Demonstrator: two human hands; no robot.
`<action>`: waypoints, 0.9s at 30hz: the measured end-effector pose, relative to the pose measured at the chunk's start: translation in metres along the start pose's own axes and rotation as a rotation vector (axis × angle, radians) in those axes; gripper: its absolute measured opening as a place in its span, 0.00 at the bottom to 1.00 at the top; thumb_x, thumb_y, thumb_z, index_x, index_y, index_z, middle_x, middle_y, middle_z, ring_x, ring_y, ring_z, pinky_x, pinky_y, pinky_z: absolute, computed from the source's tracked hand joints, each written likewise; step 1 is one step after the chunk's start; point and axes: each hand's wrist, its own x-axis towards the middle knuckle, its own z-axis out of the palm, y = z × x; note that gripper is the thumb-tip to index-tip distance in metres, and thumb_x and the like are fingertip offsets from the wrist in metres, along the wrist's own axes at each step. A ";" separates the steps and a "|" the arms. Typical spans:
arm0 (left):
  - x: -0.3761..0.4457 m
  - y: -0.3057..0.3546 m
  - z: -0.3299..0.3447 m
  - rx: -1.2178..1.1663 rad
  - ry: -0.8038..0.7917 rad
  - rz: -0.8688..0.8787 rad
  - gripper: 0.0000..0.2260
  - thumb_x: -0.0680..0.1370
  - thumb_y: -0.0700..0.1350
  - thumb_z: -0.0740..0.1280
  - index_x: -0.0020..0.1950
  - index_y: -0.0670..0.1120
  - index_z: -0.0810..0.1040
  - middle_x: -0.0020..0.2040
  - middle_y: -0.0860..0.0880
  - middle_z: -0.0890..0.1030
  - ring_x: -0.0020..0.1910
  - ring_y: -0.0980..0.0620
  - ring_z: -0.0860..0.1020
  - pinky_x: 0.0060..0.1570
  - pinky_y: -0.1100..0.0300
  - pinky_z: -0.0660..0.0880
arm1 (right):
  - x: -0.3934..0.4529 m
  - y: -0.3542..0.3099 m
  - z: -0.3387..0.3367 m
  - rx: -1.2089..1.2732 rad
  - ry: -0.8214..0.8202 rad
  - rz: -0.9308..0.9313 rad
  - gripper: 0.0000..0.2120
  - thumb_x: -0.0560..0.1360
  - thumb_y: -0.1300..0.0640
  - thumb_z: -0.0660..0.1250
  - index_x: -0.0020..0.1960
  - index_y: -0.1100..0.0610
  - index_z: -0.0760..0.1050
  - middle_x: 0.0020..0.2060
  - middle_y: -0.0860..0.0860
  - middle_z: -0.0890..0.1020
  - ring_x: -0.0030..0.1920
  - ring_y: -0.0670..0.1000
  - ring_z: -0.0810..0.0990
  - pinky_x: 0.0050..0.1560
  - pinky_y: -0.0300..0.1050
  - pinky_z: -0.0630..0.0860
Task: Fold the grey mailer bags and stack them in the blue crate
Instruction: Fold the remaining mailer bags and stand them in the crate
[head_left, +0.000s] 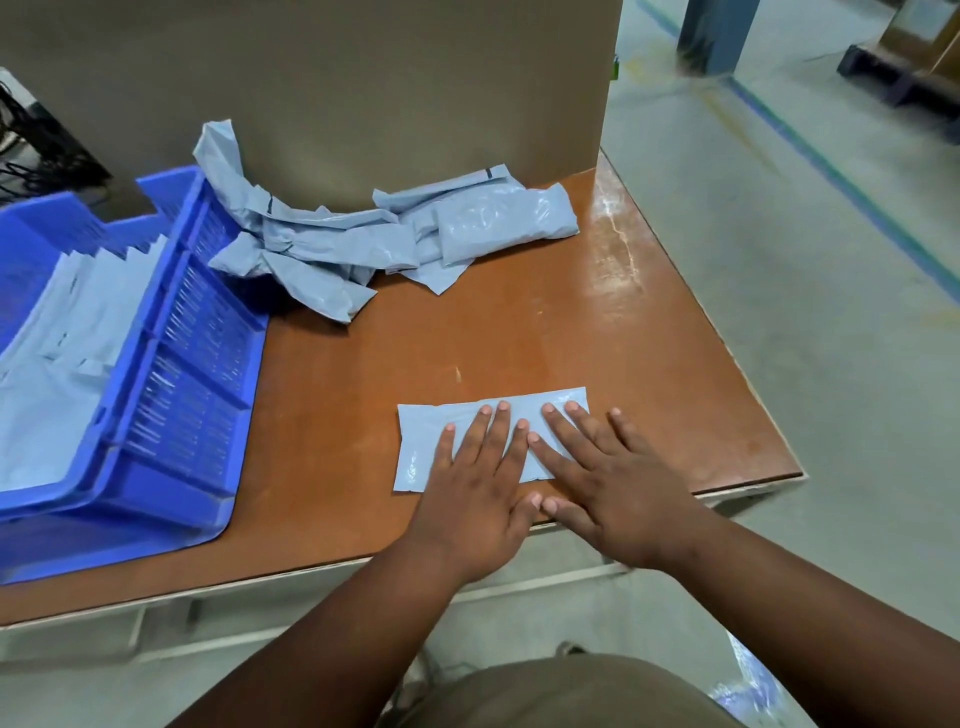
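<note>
Fingers (488, 431) of the left hand (475, 488) lie straight and slightly spread, flat on the folded bag (415, 447), palm down. Fingers of the right hand (613, 493) are likewise straight and spread, pressing the right half of the same bag; the outermost fingertip lies past the bag's right edge on the table (649, 312). Both thumbs point inward and meet tip to tip just off the bag's near edge. Index fingers of the two hands lie side by side, touching or nearly so, over the middle of the bag. Neither hand curls round anything.

Folded into a flat rectangle, the bag lies near the front edge of the brown table, long side running left to right. Both forearms reach in from the lower edge of the view.

Farther back, a pile of crumpled bags (363, 239) rests against a cardboard wall (363, 93), its left end draped over the rim of the crate (176, 374). The blue crate stands on the left side of the table, well apart from the hands, and holds flat bags (62, 338) laid inside it. Grey floor (831, 260) with a painted line lies to the right of the table.
</note>
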 end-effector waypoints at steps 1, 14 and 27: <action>0.000 0.000 -0.001 -0.007 -0.002 0.002 0.35 0.85 0.66 0.42 0.88 0.49 0.44 0.87 0.47 0.39 0.86 0.46 0.38 0.82 0.35 0.45 | -0.001 0.000 0.000 0.002 0.006 0.002 0.36 0.84 0.29 0.40 0.87 0.44 0.45 0.86 0.49 0.44 0.86 0.55 0.42 0.81 0.68 0.49; -0.032 -0.060 -0.004 -0.009 -0.007 -0.202 0.38 0.82 0.69 0.47 0.88 0.51 0.46 0.87 0.46 0.38 0.86 0.46 0.37 0.82 0.36 0.46 | 0.055 -0.057 -0.009 0.040 0.117 -0.089 0.35 0.85 0.32 0.46 0.87 0.48 0.52 0.87 0.51 0.44 0.86 0.56 0.40 0.81 0.72 0.43; -0.038 -0.066 0.007 -0.051 -0.029 -0.238 0.40 0.81 0.70 0.44 0.88 0.49 0.45 0.87 0.47 0.39 0.85 0.49 0.35 0.82 0.38 0.43 | 0.069 -0.060 0.008 0.030 0.063 -0.092 0.34 0.85 0.32 0.44 0.85 0.47 0.60 0.85 0.51 0.57 0.86 0.57 0.52 0.81 0.73 0.49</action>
